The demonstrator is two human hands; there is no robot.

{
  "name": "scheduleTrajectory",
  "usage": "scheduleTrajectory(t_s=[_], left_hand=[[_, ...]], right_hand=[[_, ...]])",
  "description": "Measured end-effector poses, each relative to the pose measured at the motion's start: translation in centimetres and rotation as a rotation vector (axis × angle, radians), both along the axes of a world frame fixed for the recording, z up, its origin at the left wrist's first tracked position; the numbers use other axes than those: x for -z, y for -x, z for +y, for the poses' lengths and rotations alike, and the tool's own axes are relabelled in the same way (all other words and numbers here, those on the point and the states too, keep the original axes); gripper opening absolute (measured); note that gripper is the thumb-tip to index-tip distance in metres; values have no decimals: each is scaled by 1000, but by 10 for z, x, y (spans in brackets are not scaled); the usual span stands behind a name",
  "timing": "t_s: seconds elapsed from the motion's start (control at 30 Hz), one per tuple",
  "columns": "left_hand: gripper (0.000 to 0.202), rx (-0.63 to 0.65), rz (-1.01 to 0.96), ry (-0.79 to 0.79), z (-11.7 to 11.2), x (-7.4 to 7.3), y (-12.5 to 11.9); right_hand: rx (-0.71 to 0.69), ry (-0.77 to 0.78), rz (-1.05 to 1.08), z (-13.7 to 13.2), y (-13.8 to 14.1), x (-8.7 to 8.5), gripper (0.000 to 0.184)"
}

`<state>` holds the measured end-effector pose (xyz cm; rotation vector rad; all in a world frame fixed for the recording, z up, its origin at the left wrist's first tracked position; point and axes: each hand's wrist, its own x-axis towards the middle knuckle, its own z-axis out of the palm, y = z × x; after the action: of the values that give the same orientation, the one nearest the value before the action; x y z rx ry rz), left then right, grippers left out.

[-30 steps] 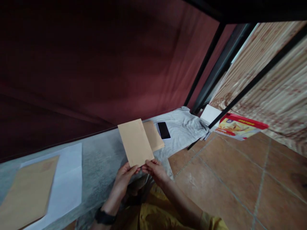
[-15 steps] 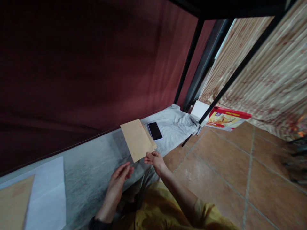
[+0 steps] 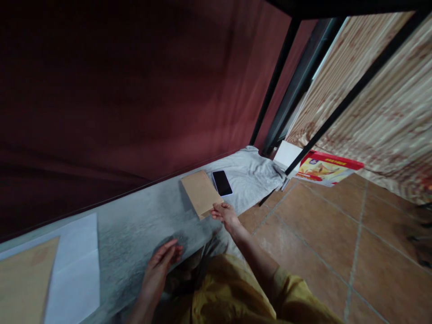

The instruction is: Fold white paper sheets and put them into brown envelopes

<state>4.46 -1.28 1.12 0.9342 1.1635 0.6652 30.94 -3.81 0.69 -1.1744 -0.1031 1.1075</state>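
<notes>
The right hand (image 3: 225,215) pinches the near right corner of the brown envelope (image 3: 201,192) lying just left of the phone (image 3: 222,183), best lightly to avoid creases, while the empty left hand (image 3: 164,258) curls loosely.

Before me, a grey cloth-covered surface (image 3: 135,234) runs from the frame's lower left to right of centre. Directly on it I have white paper (image 3: 76,274) at lower left, a small brown envelope (image 3: 201,193) mid-frame, and beside that a phone (image 3: 222,183).
</notes>
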Motion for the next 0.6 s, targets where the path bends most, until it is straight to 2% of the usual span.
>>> scheduleTrajectory(t_s=[0.23,0.6], left_hand=[[70,-1,-14,-9,0,16,4],[63,16,-73,-34,-5,28,9]], right_hand=[[3,40,-9,5,-4,3,28],[-141,77,-93,2,-3,7,24]])
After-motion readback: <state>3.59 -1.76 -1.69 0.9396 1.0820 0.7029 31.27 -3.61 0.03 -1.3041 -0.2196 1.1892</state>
